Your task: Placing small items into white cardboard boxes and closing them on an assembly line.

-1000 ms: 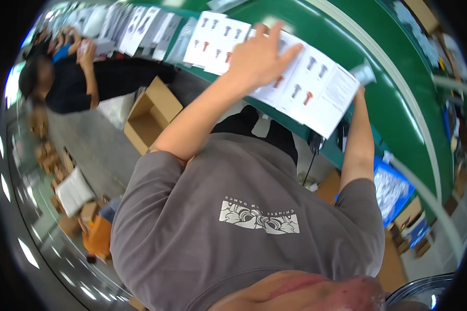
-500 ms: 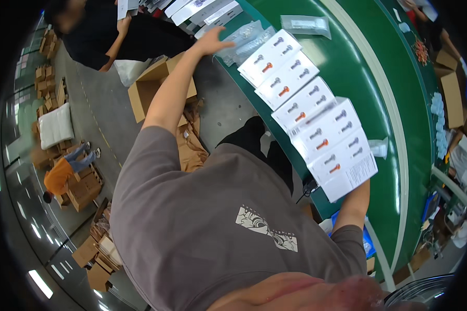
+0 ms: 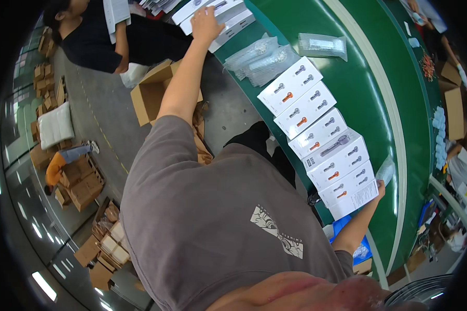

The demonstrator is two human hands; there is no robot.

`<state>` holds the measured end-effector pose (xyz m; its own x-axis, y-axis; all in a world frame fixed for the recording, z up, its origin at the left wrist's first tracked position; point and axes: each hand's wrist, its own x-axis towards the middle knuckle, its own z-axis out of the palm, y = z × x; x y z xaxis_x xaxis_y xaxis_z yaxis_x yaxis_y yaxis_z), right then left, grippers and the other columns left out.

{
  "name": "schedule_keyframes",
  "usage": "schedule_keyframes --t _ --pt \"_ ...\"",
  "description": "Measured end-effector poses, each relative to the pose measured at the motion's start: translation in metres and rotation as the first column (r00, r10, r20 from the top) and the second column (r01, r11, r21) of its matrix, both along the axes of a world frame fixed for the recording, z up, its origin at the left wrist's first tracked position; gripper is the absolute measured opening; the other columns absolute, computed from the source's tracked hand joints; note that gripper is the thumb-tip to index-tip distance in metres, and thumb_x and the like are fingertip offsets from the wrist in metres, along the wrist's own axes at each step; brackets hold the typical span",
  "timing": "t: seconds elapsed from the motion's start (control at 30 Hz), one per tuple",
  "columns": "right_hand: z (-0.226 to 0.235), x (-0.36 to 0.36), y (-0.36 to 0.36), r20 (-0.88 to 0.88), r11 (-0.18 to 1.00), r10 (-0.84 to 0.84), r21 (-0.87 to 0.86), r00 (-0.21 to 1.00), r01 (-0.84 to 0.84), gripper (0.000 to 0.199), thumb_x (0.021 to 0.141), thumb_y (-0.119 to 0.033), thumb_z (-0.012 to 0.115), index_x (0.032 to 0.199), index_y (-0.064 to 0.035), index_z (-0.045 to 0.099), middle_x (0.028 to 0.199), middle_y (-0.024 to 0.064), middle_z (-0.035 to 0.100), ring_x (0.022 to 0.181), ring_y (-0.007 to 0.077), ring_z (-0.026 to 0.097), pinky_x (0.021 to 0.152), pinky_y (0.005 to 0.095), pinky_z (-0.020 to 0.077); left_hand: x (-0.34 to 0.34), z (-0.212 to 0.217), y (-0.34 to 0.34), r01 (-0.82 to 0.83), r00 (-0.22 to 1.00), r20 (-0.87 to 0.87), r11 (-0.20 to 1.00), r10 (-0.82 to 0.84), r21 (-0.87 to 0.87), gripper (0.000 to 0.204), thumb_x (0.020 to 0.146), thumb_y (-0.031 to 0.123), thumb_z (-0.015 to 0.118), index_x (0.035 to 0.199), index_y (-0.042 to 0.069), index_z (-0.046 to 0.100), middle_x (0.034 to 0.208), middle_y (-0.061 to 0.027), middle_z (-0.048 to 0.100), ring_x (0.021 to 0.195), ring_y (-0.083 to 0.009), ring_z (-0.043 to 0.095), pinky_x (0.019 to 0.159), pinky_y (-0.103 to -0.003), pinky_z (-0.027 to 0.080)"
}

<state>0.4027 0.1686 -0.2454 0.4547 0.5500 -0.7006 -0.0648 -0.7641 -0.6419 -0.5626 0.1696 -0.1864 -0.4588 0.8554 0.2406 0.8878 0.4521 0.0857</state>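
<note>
My left hand (image 3: 206, 25) reaches over white boxes (image 3: 232, 28) at the top, its fingers spread on or just above one; contact is unclear. At the near end of a row of white cartons (image 3: 342, 155) printed with small grey and orange handheld devices, my right hand (image 3: 381, 192) is beside the last carton. Its fingertips are close to a clear bubble-wrap pouch (image 3: 386, 171), and the carton's edge partly hides its fingers. Between my hands, several bubble-wrap pouches (image 3: 264, 58) lie at the table's edge. Another wrapped pouch (image 3: 323, 46) lies farther in.
The green table (image 3: 371, 98) curves along my right, with a pale strip across it. An open cardboard box (image 3: 153, 93) stands on the floor at left, near a person in black (image 3: 91, 44) holding papers. Under the table's near end is a blue bin (image 3: 366, 249).
My left hand has moved up from beside the bubble-wrap pouches to the white boxes. My right hand has come out from behind the last carton to its side. The view has shifted slightly.
</note>
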Motion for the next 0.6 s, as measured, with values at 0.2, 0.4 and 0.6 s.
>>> schedule_keyframes --t 0.2,0.4,0.6 --pt "0.084 -0.038 -0.039 -0.360 0.943 -0.078 0.277 0.930 0.186 0.041 0.097 -0.028 0.058 0.120 0.0042 0.051 0.109 0.0150 0.061 0.100 0.0304 0.062 0.087 0.0451 0.0519 -0.033 -0.015 0.009 -0.044 0.991 -0.133 0.991 0.026 -0.130 0.070 0.069 0.034 0.082 0.129 0.015 0.052 0.122 -0.0140 0.058 0.114 -0.0361 0.056 0.097 -0.051 0.041" --pt "0.180 -0.098 -0.043 -0.202 0.804 -0.024 0.578 0.979 0.139 0.055 0.097 -0.042 0.060 0.127 0.0019 0.048 0.104 0.0150 0.060 0.093 0.0238 0.059 0.080 0.0388 0.0488 -0.026 0.016 0.008 0.066 0.996 -0.056 0.989 -0.074 -0.132 0.066 0.066 0.035 0.081 0.122 0.012 0.055 0.120 -0.0130 0.058 0.114 -0.0329 0.054 0.090 -0.051 0.042" --pt "0.284 -0.168 -0.025 0.163 0.668 0.099 0.720 0.982 -0.187 0.053 0.097 -0.034 0.060 0.129 0.0053 0.045 0.103 0.0157 0.060 0.091 0.0234 0.058 0.081 0.0376 0.0462 -0.026 0.086 -0.010 0.161 0.979 0.134 0.987 -0.156 -0.022 0.071 0.068 0.047 0.082 0.122 0.008 0.056 0.119 -0.0165 0.060 0.111 -0.0350 0.059 0.091 -0.045 0.049"
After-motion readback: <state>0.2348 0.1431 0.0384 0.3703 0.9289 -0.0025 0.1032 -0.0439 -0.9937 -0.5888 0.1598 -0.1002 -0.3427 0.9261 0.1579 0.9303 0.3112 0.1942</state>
